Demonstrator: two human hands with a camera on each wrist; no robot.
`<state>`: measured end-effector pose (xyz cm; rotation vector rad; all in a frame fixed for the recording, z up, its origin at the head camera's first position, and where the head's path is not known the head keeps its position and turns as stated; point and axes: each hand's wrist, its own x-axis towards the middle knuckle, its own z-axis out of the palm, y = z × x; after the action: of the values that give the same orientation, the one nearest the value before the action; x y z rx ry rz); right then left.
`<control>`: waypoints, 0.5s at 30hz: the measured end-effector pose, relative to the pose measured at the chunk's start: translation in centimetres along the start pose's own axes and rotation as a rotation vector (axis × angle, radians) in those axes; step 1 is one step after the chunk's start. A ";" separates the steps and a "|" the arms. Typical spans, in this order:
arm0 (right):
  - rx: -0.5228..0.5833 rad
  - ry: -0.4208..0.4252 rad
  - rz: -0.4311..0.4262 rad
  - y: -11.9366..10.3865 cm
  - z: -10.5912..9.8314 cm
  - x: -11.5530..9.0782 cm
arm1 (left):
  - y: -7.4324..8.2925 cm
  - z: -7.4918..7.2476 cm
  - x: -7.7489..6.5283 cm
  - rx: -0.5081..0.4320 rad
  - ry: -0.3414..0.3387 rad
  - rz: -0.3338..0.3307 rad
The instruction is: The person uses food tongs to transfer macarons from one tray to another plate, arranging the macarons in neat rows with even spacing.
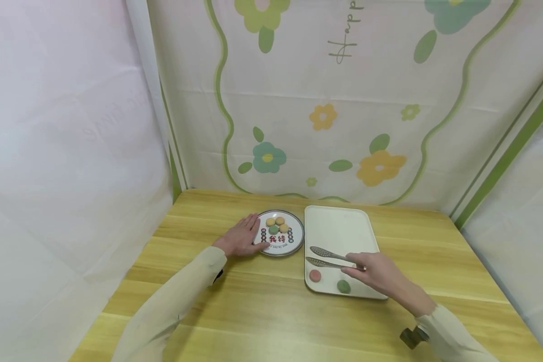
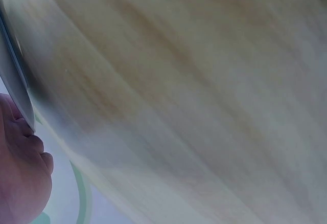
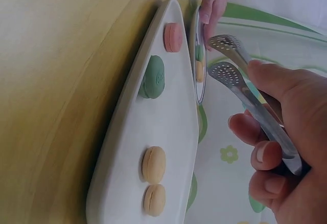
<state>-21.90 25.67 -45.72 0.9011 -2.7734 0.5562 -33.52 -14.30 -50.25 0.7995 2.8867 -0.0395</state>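
My left hand (image 1: 242,237) lies with straight fingers along the left rim of a round white plate (image 1: 294,246) with a dark edge and printed characters. On that plate sit several macarons: yellow ones (image 1: 279,220) and a green one (image 1: 273,230). In my right hand (image 1: 380,274) I grip metal tongs (image 1: 328,254) with perforated tips, spread apart and holding nothing above a white tray (image 1: 339,226). A pink macaron (image 1: 314,275) and a green macaron (image 1: 343,286) lie near the tray's front edge. Two cream macarons (image 3: 154,164) on the tray show in the right wrist view.
The plate and tray stand side by side on a wood-grain table (image 1: 253,311). Behind the table hangs a white cloth (image 1: 289,110) with printed flowers, and more white cloth (image 1: 72,151) closes off the left side.
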 end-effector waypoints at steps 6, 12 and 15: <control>-0.021 0.048 -0.052 -0.2 -0.1 -1.0 | 0.0 0.1 0.0 -0.003 0.003 0.000; -0.023 0.091 -0.083 -0.4 0.3 -1.6 | 0.0 0.3 0.1 0.008 0.001 -0.006; -0.026 0.082 -0.082 -0.5 0.4 -1.8 | 0.0 0.3 0.2 0.009 0.001 -0.003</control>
<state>-20.13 26.05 -46.45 0.9594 -2.6515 0.5304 -33.62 -14.24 -50.57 0.7973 2.8909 -0.0517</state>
